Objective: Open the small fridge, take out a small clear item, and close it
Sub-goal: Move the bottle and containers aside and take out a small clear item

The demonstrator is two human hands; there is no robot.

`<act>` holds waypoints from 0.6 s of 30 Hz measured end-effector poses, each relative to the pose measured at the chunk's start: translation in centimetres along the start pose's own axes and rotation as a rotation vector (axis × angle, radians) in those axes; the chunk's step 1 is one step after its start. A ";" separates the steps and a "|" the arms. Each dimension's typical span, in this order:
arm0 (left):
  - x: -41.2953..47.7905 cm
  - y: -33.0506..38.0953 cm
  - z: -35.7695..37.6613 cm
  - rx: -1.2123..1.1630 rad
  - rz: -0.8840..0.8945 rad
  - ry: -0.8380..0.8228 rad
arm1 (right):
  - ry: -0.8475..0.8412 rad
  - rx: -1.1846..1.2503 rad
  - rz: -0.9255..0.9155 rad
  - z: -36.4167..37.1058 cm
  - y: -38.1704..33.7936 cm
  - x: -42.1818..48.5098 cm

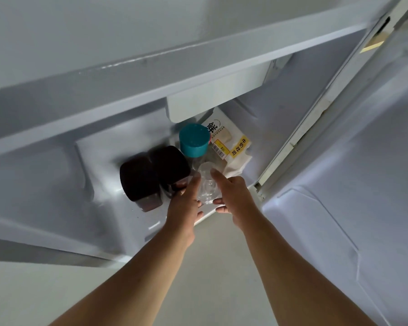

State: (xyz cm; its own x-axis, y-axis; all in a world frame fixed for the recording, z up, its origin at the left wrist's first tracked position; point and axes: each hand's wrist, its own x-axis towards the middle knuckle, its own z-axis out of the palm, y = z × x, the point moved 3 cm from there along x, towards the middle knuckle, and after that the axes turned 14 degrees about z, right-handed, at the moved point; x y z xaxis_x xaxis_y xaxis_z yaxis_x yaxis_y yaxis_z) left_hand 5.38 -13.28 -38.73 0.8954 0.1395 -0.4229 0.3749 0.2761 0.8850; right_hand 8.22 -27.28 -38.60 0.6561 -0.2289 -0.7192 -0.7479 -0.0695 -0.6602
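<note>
Two bare forearms are stretched from the near edge into the open fridge (57, 128), whose door (363, 184) is swung wide on the right. The left hand (186, 203) and the right hand (233, 191) are closed around a small clear cup (206, 184), held between them at the front of the fridge floor. Beyond stand two dark jars (151, 177), a teal-capped bottle (193, 142) and a bread bag (231, 142). The taking-out step seems in hand; next, the cup must be drawn clear and the door shut
</note>
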 end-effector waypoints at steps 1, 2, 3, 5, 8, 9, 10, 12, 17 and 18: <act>-0.1 -0.1 -0.3 0.014 0.010 0.003 | 0.005 0.004 0.008 -0.1 0.3 -0.1; -0.3 -0.1 -0.5 0.034 0.013 0.009 | 0.012 0.005 0.016 -0.2 0.6 -0.3; -0.4 -0.3 -0.8 0.045 0.015 0.003 | 0.019 0.012 0.017 -0.3 1.1 -0.6; -1.0 -0.5 -1.2 0.071 0.017 -0.014 | 0.025 0.041 0.010 -0.4 1.9 -1.2; -2.2 -0.7 -1.7 0.095 0.019 -0.054 | 0.023 0.071 0.005 -0.2 3.0 -2.6; -2.5 -0.9 -1.9 0.102 0.018 -0.059 | 0.024 0.067 0.000 0.0 3.3 -3.1; -3.0 -1.0 -2.2 0.105 0.015 -0.061 | 0.029 0.056 -0.007 0.1 3.6 -3.6; -3.9 -1.2 -2.9 0.123 0.016 -0.059 | 0.044 0.039 -0.030 0.3 4.4 -4.8; -7.0 -1.7 -5.2 0.160 0.012 -0.051 | 0.039 0.049 -0.037 1.0 6.8 -8.0; -7.6 -1.7 -5.7 0.164 0.014 -0.056 | 0.043 0.047 -0.033 1.2 7.3 -8.7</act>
State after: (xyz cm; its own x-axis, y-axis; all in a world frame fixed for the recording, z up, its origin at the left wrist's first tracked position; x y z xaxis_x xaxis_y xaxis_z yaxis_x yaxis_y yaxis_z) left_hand -3.47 -9.44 -38.14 0.9110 0.0880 -0.4029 0.3925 0.1149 0.9125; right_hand -2.81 -24.66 -37.41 0.6742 -0.2688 -0.6879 -0.7201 -0.0322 -0.6932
